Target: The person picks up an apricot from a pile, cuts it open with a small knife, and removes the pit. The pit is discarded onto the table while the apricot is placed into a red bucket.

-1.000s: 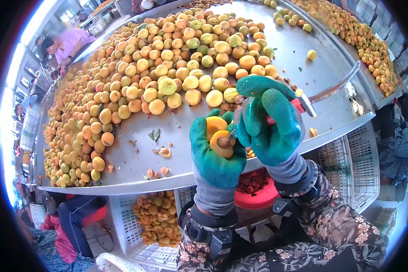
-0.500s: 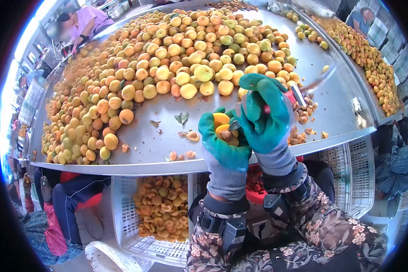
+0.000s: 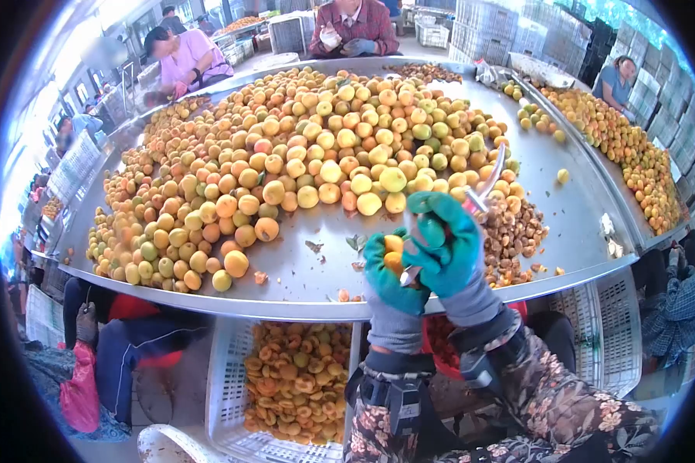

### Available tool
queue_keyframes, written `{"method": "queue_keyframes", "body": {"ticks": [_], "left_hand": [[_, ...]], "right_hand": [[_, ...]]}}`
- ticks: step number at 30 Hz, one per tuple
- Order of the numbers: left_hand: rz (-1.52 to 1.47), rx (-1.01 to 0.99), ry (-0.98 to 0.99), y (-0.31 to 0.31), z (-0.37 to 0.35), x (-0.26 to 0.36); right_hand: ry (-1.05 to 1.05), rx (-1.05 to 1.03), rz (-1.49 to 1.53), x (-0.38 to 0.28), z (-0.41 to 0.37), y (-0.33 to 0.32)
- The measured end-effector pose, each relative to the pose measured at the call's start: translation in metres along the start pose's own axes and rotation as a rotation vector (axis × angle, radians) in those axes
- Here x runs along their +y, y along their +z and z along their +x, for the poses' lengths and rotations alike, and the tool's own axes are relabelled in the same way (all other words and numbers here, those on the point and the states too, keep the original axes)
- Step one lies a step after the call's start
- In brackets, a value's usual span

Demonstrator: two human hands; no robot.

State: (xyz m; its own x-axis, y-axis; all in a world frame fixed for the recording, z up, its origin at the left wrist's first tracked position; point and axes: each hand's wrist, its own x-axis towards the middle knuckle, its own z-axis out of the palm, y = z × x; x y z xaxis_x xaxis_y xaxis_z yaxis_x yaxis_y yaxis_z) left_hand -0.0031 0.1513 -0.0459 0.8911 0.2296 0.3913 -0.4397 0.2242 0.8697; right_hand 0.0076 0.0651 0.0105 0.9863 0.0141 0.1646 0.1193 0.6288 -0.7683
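Note:
My left hand point(image 3: 391, 270), in a green and grey glove, is closed around an apricot point(image 3: 393, 255) whose orange flesh shows between the fingers. My right hand point(image 3: 449, 243), gloved the same way, is closed on a knife with a red part and a curved blade point(image 3: 496, 171) rising toward the upper right. A small metal tip shows beside the apricot, between the hands. Both hands are close together above the near edge of the metal table point(image 3: 301, 309). A large heap of apricots point(image 3: 286, 147) lies beyond them.
Pits point(image 3: 513, 231) are piled right of my hands. Below the table edge, a white crate point(image 3: 228, 386) holds opened apricots point(image 3: 297, 378). A red basin point(image 3: 442, 347) is under my forearms. People sit at the far side point(image 3: 355, 31), upper left point(image 3: 189, 58) and right point(image 3: 615, 83).
The view has tilted upward, so the person across the table now shows. Both hands appear lower in view and remain together; the curved blade now stands more upright.

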Motion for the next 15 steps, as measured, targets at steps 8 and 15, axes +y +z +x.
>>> {"method": "queue_keyframes", "body": {"ticks": [8, 15], "left_hand": [[0.335, 0.15, 0.013, -0.014, -0.001, -0.024], [-0.109, 0.237, -0.068, -0.005, 0.017, 0.005]], "right_hand": [[-0.45, -0.049, -0.226, 0.02, 0.009, 0.017], [0.009, 0.153, -0.457, -0.006, 0.007, -0.008]]}}
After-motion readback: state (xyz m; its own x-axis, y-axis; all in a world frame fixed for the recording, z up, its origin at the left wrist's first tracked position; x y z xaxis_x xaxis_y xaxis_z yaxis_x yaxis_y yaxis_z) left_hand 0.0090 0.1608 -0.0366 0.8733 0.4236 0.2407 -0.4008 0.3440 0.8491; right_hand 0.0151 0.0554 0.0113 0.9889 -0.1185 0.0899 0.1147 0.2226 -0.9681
